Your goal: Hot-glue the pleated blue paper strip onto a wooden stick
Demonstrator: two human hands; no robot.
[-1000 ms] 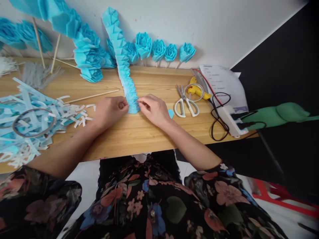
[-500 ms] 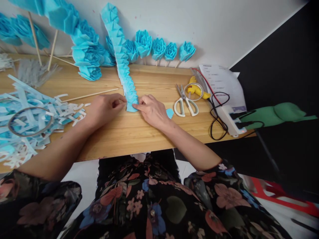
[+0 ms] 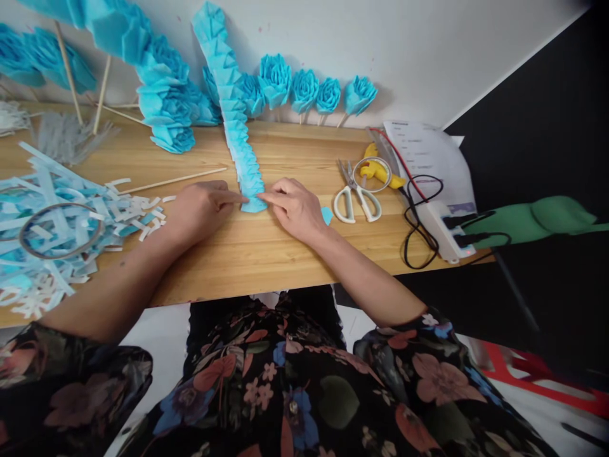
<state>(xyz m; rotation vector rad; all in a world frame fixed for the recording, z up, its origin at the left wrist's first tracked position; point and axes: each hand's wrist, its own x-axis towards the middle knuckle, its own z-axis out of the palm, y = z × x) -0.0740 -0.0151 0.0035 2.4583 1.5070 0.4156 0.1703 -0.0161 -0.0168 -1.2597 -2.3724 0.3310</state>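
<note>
Left hand: index finger now extended onto the near end of the pleated light-blue paper strip, opposite the right hand. Both edges appear steadied on the wooden table; fingers partly curled, pinch indeterminable

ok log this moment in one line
left hand: index finger at pleated blue paper strip | right hand: same | white-handled scissors: on wooden table

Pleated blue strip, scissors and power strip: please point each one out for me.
Pleated blue strip (image 3: 234, 113): head view, middle of its folded length.
Scissors (image 3: 351, 184): head view, the pivot between blades and handles.
Power strip (image 3: 438, 230): head view, its white casing.
</note>
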